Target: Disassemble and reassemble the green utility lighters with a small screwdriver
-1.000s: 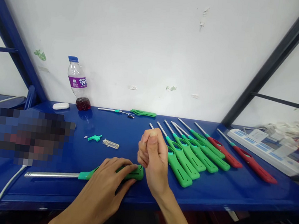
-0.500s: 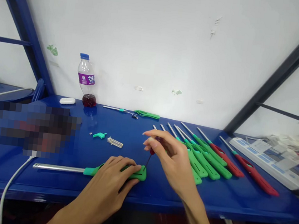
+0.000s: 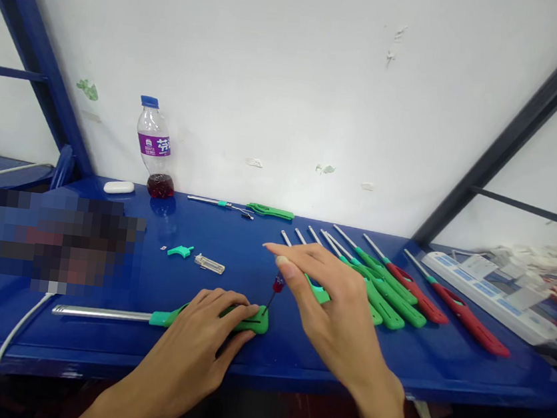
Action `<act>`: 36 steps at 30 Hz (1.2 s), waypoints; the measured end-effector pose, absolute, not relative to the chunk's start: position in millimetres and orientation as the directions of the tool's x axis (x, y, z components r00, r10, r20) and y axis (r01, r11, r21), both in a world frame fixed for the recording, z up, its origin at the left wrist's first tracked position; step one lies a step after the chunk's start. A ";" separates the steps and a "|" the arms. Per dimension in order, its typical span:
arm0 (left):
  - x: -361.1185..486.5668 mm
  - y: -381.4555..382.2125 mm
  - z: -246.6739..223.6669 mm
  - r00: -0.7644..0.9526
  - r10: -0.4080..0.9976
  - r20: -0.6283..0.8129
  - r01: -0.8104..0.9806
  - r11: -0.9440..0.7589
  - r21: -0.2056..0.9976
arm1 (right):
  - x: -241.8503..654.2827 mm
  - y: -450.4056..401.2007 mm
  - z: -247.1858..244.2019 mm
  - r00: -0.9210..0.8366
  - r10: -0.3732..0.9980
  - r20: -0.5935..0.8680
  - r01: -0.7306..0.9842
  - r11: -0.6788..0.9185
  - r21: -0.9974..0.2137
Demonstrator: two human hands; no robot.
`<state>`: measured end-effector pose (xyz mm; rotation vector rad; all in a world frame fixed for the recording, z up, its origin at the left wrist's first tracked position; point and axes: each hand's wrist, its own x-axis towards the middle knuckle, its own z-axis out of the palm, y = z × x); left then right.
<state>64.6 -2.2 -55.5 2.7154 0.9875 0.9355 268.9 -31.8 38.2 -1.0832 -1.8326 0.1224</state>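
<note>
A green long-necked lighter lies flat near the front edge, its silver tube pointing left. My left hand is wrapped over its handle, pressing it to the tabletop. In my right hand is a small screwdriver with a dark red handle, gripped from above. Its tip touches the right end of the green handle. The fingers partly hide the screwdriver's top. Beyond my left hand lie a turquoise trigger and a clear fuel tank.
Several green lighters and two red lighters lie in a row at right, beside a white power strip. Along the wall are a drink bottle, a white case, a metal tube assembly and a green shell.
My right hand has turned a little around the screwdriver, its fingers straighter now. The lighter stays held down by my left hand. The whole view has shifted slightly.
</note>
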 end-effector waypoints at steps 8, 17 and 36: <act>64.8 -3.7 -53.9 0.603 0.619 0.503 0.548 -0.780 0.302 | 263.1 -33.0 35.7 -0.073 0.674 0.735 0.634 0.600 -0.488; 66.4 -3.3 -52.4 0.607 0.634 0.480 0.551 -0.770 0.321 | 275.6 -38.5 44.4 -0.089 0.722 0.686 0.675 0.551 -0.491; 66.1 -4.4 -50.0 0.618 0.631 0.470 0.550 -0.774 0.315 | 277.6 -48.9 45.0 -0.267 0.796 0.544 0.616 0.575 -0.539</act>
